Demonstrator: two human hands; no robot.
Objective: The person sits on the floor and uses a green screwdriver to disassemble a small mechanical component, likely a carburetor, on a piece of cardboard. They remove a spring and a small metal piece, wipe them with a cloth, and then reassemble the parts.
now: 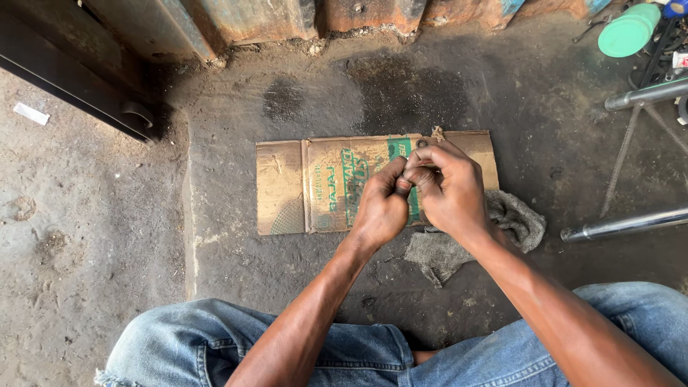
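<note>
My left hand (380,208) and right hand (448,188) meet above the flattened cardboard sheet (315,185), over its right half. Both are curled inward, fingertips pressed together around something small that sits between them; it is too hidden by my fingers to name, so I can only say both hands are pinched on a small part (410,172) I cannot make out. My right-hand fingers (430,154) arch over the top of it, and my left thumb comes up against it from below.

The cardboard lies flat on the dirty concrete floor (93,251), printed in green on its brown face. At its far edge, just beyond my hands, a small ring-shaped metal piece (421,143) rests on the sheet, and a little knotted bit of metal (437,133) sits on the cardboard's upper rim beside it.

A grey rag (512,218) lies crumpled at the cardboard's right near corner, partly under my right wrist. Further right of the cardboard, two shiny metal tubes (623,224) stretch across the floor, and a green plastic container (629,30) lies well beyond its far right corner. My knees in blue jeans (215,337) frame the near side of the cardboard.
</note>
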